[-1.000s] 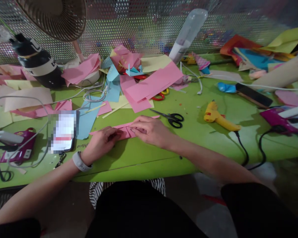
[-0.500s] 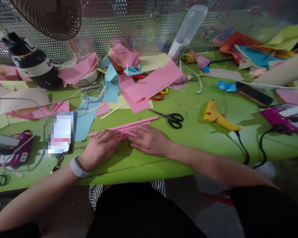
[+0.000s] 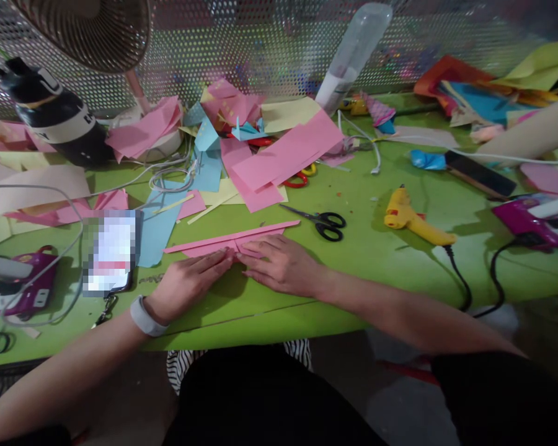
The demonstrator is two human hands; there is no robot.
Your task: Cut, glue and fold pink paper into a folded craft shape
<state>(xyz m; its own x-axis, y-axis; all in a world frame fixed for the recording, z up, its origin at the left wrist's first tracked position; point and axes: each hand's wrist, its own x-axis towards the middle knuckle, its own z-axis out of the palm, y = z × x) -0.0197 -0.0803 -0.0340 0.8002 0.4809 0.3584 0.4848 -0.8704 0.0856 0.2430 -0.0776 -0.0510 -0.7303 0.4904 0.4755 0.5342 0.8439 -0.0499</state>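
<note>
On the green table lies a folded piece of pink paper, with a narrow folded strip along its far edge. My left hand, a pale band around its wrist, presses the near left part with its fingers held together. My right hand grips the near right part, fingers bent over the sheet. The fingertips of both hands almost meet at the paper's middle, where the near edge is partly hidden. Black-handled scissors lie just beyond my right hand, apart from it.
A phone lies to the left, near a purple power strip. To the right are a yellow glue gun with its cord and another purple power strip. Loose pink sheets, a dark bottle and a fan stand behind.
My left fingers have slid slightly toward the near edge, and more of the pink paper shows beyond both hands. The paper stays in nearly the same place.
</note>
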